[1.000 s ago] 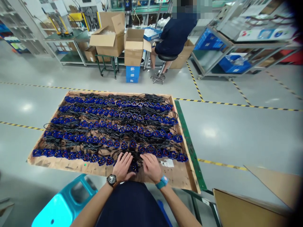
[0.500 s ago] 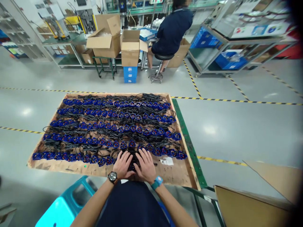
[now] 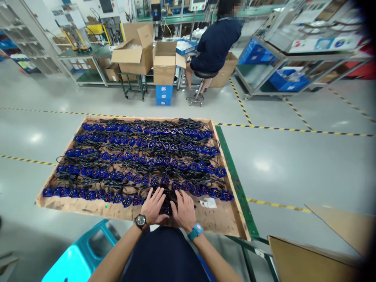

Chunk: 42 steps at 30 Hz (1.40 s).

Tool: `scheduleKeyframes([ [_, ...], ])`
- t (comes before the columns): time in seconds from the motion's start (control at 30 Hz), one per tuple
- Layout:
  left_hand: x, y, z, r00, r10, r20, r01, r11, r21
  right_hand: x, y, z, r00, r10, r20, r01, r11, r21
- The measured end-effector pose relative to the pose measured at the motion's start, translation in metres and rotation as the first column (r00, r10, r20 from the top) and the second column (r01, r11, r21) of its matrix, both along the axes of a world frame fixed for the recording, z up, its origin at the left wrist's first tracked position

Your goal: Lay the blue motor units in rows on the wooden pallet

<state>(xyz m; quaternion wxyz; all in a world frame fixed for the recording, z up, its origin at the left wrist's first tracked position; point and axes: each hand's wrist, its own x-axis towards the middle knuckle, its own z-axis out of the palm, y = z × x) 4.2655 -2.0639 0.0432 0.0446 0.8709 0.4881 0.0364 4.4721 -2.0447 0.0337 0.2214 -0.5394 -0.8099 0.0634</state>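
Observation:
My left hand [image 3: 154,206] lies palm down at the near side of a shallow wooden tray [image 3: 120,211], fingers stretched forward. Beside it, my right hand [image 3: 183,210] has the same flat pose, its fingers slightly apart. Both sets of fingertips touch a bundle of black cable [image 3: 165,194], partly hidden beneath them. Between the thumbs sits a round blue part [image 3: 167,209] with a dark inside. The nearest row of blue parts [image 3: 126,201] with coloured wires ends just left of my left hand.
Several rows of blue parts and coiled black cables fill the tray. A white paper scrap [image 3: 208,203] lies right of my hands. A turquoise stool [image 3: 79,252] stands at lower left, a cardboard box [image 3: 305,260] at lower right. Farther back, a person [image 3: 216,41] sits on a stool.
My hands have parted a little, and the round blue part between the thumbs shows more clearly. The fingers stay on the cable bundle. The whole view has shifted slightly.

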Motion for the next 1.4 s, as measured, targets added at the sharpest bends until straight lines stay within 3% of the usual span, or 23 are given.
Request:
scheduleKeyframes([
  [0.3, 0.001, -0.001, 0.002, 1.000, 0.020, -0.009, -0.020, 0.997, -0.080, -0.002, -0.011, -0.001, 0.993, 0.114, -0.030, -0.113, 0.993, 0.029],
  [0.43, 0.004, -0.002, 0.000, 0.999, 0.045, -0.008, -0.046, 0.993, -0.108, -0.011, -0.016, -0.014, 0.976, 0.217, 0.019, -0.218, 0.976, 0.030],
  [0.6, 0.005, -0.005, 0.000, 0.995, 0.093, 0.031, -0.091, 0.994, -0.060, -0.007, -0.010, -0.022, 0.966, 0.260, 0.006, -0.260, 0.965, 0.032],
  [0.8, -0.013, -0.028, 0.002, 0.983, 0.163, 0.085, -0.168, 0.984, 0.054, 0.034, -0.030, -0.018, 0.975, 0.180, -0.131, -0.174, 0.983, 0.057],
  [0.9, -0.017, -0.039, -0.003, 0.982, 0.182, 0.051, -0.185, 0.981, 0.061, 0.046, -0.037, -0.022, 0.970, 0.207, -0.124, -0.211, 0.977, -0.017],
  [1.07, -0.008, -0.041, -0.013, 0.955, 0.296, -0.022, -0.295, 0.955, 0.030, 0.040, -0.018, -0.029, 0.992, 0.101, -0.075, -0.104, 0.994, -0.038],
  [1.2, -0.003, -0.040, -0.015, 0.946, 0.321, -0.040, -0.320, 0.947, 0.017, 0.041, -0.007, -0.032, 0.994, 0.089, -0.056, -0.090, 0.996, -0.010],
  [1.33, -0.001, -0.043, -0.012, 0.947, 0.322, -0.023, -0.323, 0.945, -0.053, 0.042, -0.014, -0.023, 0.995, 0.052, -0.086, -0.046, 0.997, 0.066],
  [1.4, 0.001, -0.044, -0.008, 0.944, 0.331, 0.007, -0.328, 0.938, -0.111, 0.034, -0.020, -0.015, 0.987, 0.113, -0.116, -0.104, 0.991, 0.086],
])
